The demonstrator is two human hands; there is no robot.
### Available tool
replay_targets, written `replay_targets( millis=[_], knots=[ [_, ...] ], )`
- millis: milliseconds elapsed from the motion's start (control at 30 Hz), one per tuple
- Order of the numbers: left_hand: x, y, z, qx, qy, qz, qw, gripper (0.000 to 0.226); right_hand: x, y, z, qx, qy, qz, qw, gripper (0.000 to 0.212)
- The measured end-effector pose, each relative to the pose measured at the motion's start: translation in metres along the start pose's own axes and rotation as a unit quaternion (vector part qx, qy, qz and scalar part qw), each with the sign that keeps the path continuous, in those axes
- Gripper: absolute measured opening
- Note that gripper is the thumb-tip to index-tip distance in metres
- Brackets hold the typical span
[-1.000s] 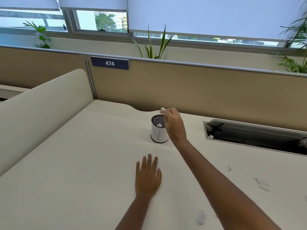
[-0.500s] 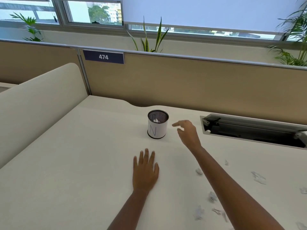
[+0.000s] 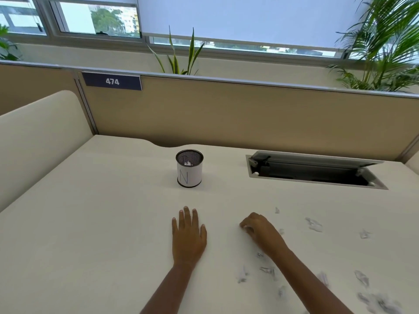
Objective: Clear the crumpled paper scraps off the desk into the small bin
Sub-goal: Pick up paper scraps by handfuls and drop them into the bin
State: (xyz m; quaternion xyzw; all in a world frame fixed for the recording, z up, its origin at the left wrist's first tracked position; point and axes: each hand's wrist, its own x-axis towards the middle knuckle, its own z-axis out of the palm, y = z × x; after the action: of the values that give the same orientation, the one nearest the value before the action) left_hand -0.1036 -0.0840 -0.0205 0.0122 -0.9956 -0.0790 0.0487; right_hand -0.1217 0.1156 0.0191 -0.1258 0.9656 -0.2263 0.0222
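Observation:
The small mesh bin (image 3: 189, 175), wrapped in white paper marked N, stands upright at the middle back of the desk (image 3: 90, 223) with a scrap or two inside. My left hand (image 3: 188, 234) lies flat on the desk in front of it, fingers spread and holding nothing. My right hand (image 3: 260, 231) rests on the desk to the right, fingers curled down and pinched on a small white paper scrap (image 3: 247, 228). Several more crumpled scraps (image 3: 314, 224) lie loose right of and behind that hand, down to a pile at the lower right corner (image 3: 381, 302).
An open cable hatch (image 3: 317, 172) is sunk in the desk at the back right. A tan partition (image 3: 226, 114) with a 474 label closes the back. A cream divider (image 3: 34, 137) walls the left side.
My right hand let a scrap go over the bin, then drew back toward me and came down on a scrap on the desk. My left hand stayed flat in place.

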Motion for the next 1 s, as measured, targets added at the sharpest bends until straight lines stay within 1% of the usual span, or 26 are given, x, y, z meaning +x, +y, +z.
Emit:
replay_targets(
  millis=[100,200,267,333,400,467,533,600,667,800,900,1000],
  knots=[
    [-0.009,0.016,0.002,0.002,0.005,0.025,1.000,0.055,-0.005,0.001,-0.006,-0.002,0.013,0.046,0.999,0.020],
    [-0.014,0.023,0.004,0.001,0.011,0.039,0.999,0.054,-0.015,0.002,-0.017,0.035,0.034,0.085,0.995,0.021],
    [-0.014,0.024,0.003,-0.002,0.001,0.035,0.999,0.053,-0.024,0.003,-0.022,0.060,0.032,0.100,0.993,0.019],
    [-0.014,0.024,0.002,-0.007,-0.006,0.033,0.999,0.054,-0.034,0.002,-0.024,0.085,0.008,0.112,0.990,0.020],
    [-0.013,0.023,0.002,-0.010,-0.010,0.032,0.999,0.054,-0.041,0.001,-0.021,0.090,-0.030,0.120,0.988,0.029],
    [-0.013,0.023,0.002,-0.011,-0.010,0.033,0.999,0.054,-0.046,-0.001,-0.015,0.065,-0.062,0.122,0.988,0.039],
    [-0.013,0.023,0.002,-0.015,-0.004,0.033,0.999,0.054,-0.047,-0.003,-0.008,0.027,-0.067,0.111,0.991,0.035],
    [-0.013,0.023,0.001,-0.016,0.001,0.035,0.999,0.054,-0.044,-0.003,-0.003,0.012,-0.048,0.104,0.993,0.027],
    [-0.012,0.022,0.001,-0.019,0.001,0.037,0.999,0.055,-0.036,-0.004,-0.002,0.013,-0.032,0.110,0.993,0.024],
    [-0.009,0.020,0.001,-0.024,-0.002,0.041,0.999,0.055,-0.011,-0.020,-0.012,0.069,0.009,0.108,0.992,0.025],
    [-0.006,0.021,0.001,-0.024,0.001,0.047,0.999,0.054,0.017,-0.041,-0.024,0.086,0.045,0.078,0.992,0.025],
    [-0.004,0.021,0.002,-0.021,0.018,0.051,0.998,0.054,0.047,-0.068,-0.035,0.087,0.084,0.024,0.992,0.026]
  ],
)
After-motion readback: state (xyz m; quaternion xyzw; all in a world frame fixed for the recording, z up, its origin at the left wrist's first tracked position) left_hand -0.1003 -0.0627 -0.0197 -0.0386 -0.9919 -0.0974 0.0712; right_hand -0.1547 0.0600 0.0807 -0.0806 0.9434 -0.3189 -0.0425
